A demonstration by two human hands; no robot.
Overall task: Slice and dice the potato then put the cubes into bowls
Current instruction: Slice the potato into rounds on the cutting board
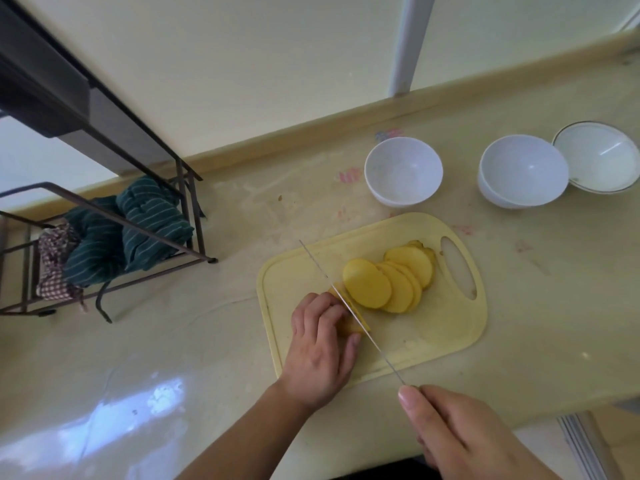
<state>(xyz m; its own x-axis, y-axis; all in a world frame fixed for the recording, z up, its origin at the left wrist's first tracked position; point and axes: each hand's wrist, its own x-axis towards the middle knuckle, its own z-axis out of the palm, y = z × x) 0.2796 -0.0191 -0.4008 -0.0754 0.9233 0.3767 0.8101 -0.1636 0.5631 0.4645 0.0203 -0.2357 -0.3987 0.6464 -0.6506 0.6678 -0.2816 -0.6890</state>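
1. Nearest the camera, the right hand (460, 434) wraps its fingers round the handle of a knife (349, 306), forefinger stretched along the top towards the blade.
2. The thin blade runs up and to the left across the cutting board (446, 327) and stands in the potato.
3. The left hand (320, 348) lies on the near left part of the board, fingers curled over the uncut end of the potato (346, 325), gripping it just left of the blade.
4. Just right of the blade, a row of potato slices (391, 278) lies fanned and overlapping on the board, reaching towards its handle slot.
5. The pale yellow board lies on the table (207, 341), tilted relative to the table's edge.
6. Beyond the board stand two white bowls: the left bowl (403, 171) alone, the right bowl (523, 171) touching or overlapping a gold-rimmed dish (602, 161) at the far right. All three hold nothing.
7. Far left, a dark metal rack (104, 237) holds green striped cloths (138, 223) and a checked cloth (52, 261).
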